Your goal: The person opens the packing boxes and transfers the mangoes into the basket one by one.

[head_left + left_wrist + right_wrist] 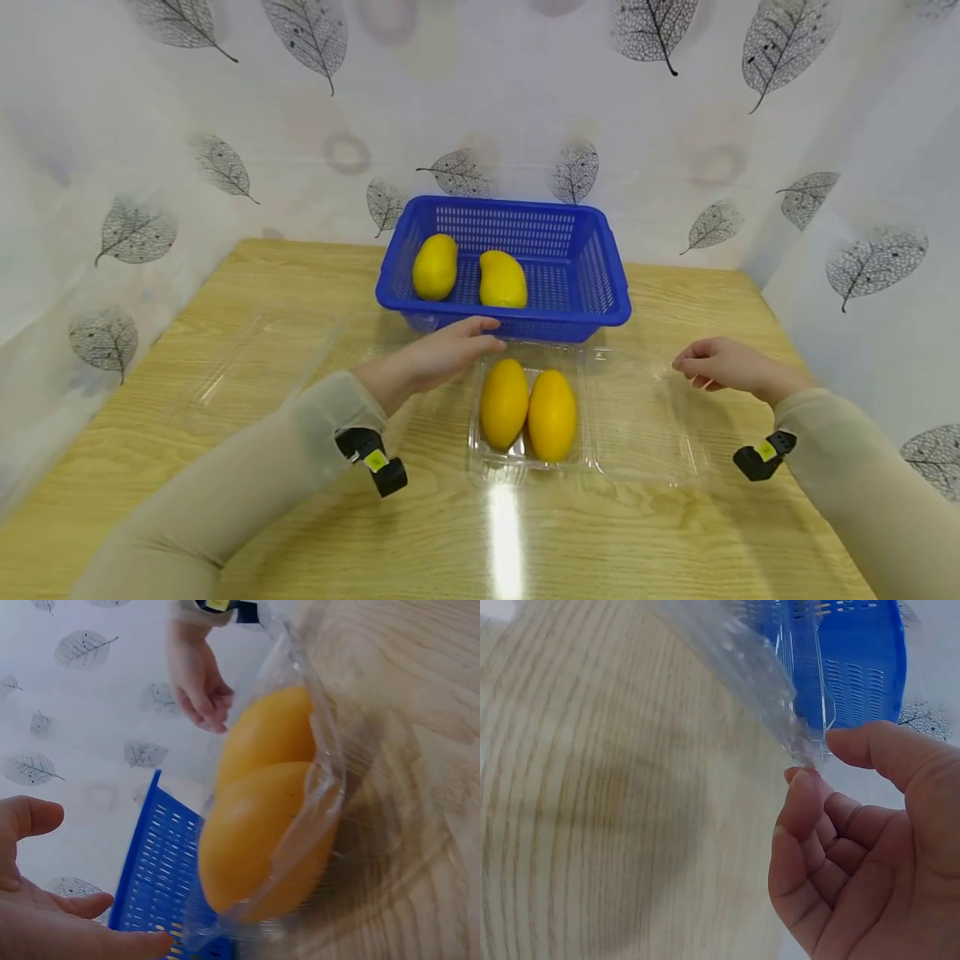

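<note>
Two yellow mangoes [504,404] [552,417] lie side by side in the base of a clear plastic clamshell box [476,454]. Its clear lid [637,433] is folded out to the right. At the lid's far right corner my right hand [723,367] pinches the edge between thumb and curled fingers; the right wrist view shows the lid [727,664] between the fingertips. My left hand [446,354] hovers by the box's back left corner, fingers extended. In the left wrist view that hand [56,915] holds nothing and stands apart from the mangoes [262,840].
Behind the box stands a blue plastic basket [615,312] with two more mangoes [435,267] [503,280]. Another clear plastic box [258,367], hard to make out, lies open on the wooden table [375,550] at left, partly behind the left forearm. A leaf-patterned curtain [300,167] surrounds the table.
</note>
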Demonstrator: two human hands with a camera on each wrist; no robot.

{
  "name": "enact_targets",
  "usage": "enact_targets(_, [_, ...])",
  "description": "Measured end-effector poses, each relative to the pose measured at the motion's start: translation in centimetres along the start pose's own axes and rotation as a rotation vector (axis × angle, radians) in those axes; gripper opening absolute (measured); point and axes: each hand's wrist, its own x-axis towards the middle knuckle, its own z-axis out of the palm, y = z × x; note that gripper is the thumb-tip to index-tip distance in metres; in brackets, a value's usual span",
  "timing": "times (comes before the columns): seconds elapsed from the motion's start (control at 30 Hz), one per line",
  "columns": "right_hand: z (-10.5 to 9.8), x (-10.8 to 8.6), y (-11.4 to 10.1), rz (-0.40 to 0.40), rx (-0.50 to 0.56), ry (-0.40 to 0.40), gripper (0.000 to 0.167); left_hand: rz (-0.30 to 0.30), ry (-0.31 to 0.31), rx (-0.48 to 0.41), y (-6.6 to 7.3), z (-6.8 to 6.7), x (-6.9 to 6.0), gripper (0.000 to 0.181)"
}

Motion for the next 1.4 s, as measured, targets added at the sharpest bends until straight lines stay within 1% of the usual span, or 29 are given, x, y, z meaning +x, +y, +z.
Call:
enact_targets(0.13, [0.5, 0.5, 0.3, 0.017, -0.023, -0.011, 0.043, 0.008, -0.024, 0.085, 0.8, -0.2, -0.9, 0.061])
enact_targets(0.2, [0.6, 0.6, 0.5, 0.018, -0.025, -0.026, 0.043, 0.025, -0.039, 0.140, 1.3, -0.4, -1.5, 0.060])
enact_targets(0.33, [1.0, 0.6, 0.4, 0.016, -0.016, -0.066, 0.042, 0.104, -0.052, 0.258, 2.5, -0.7, -3.1, 0.057])
enact_targets(0.4, [1.2, 0.6, 0.2, 0.017, -0.014, -0.081, 0.042, 0.143, -0.040, 0.302, 3.0, -1.0, -3.8, 0.055])
enact_targets(0.47, [1.3, 0.6, 0.0, 0.027, -0.022, -0.085, 0.045, 0.175, -0.014, 0.325, 3.5, -1.5, -4.2, 0.053])
enact_targets(0.53, [1.4, 0.6, -0.1, 0.033, -0.030, -0.089, 0.047, 0.187, 0.022, 0.346, 3.7, -2.3, -4.5, 0.052])
enact_targets(0.6, [1.4, 0.6, -0.2, 0.036, -0.042, -0.092, 0.050, 0.191, 0.075, 0.382, 3.8, -3.2, -4.6, 0.050])
enact_targets(0.7, [1.5, 0.5, -0.5, 0.038, -0.067, -0.097, 0.053, 0.186, 0.177, 0.479, 3.5, -4.9, -4.5, 0.052])
enact_targets(0.77, [1.6, 0.4, -0.8, 0.038, -0.085, -0.106, 0.054, 0.158, 0.243, 0.566, 3.2, -6.4, -4.2, 0.054])
enact_targets(0.87, [1.8, 0.2, -1.5, 0.029, -0.119, -0.124, 0.058, 0.088, 0.337, 0.717, 2.5, -8.6, -3.7, 0.061])
enact_targets(0.93, [2.0, 0.0, -2.2, 0.015, -0.167, -0.120, 0.059, 0.039, 0.365, 0.809, 2.1, -9.8, -3.3, 0.067])
enact_targets(0.97, [2.1, -0.2, -2.7, 0.000, -0.201, -0.108, 0.059, 0.023, 0.374, 0.848, 1.9, -10.4, -3.0, 0.069])
enact_targets(1.03, [2.5, -0.5, -3.7, -0.041, -0.272, -0.068, 0.058, 0.010, 0.367, 0.914, 1.5, -11.2, -2.4, 0.071])
enact_targets(1.13, [3.4, -0.9, -5.6, -0.128, -0.343, -0.002, 0.052, -0.040, 0.317, 0.981, 0.9, -11.9, -1.2, 0.082])
enact_targets(1.17, [3.7, -1.0, -6.2, -0.163, -0.356, 0.012, 0.050, -0.066, 0.295, 0.992, 0.8, -12.0, -0.9, 0.087])
enact_targets(1.23, [4.5, -1.2, -7.4, -0.231, -0.373, 0.025, 0.047, -0.136, 0.251, 1.011, 0.5, -12.0, -0.3, 0.099])
enact_targets(1.3, [5.3, -1.5, -8.6, -0.287, -0.396, 0.031, 0.045, -0.204, 0.221, 1.023, 0.4, -11.9, 0.1, 0.109])
enact_targets(1.4, [6.3, -1.9, -10.2, -0.351, -0.440, 0.044, 0.044, -0.256, 0.214, 1.039, 0.5, -11.8, 0.4, 0.114])
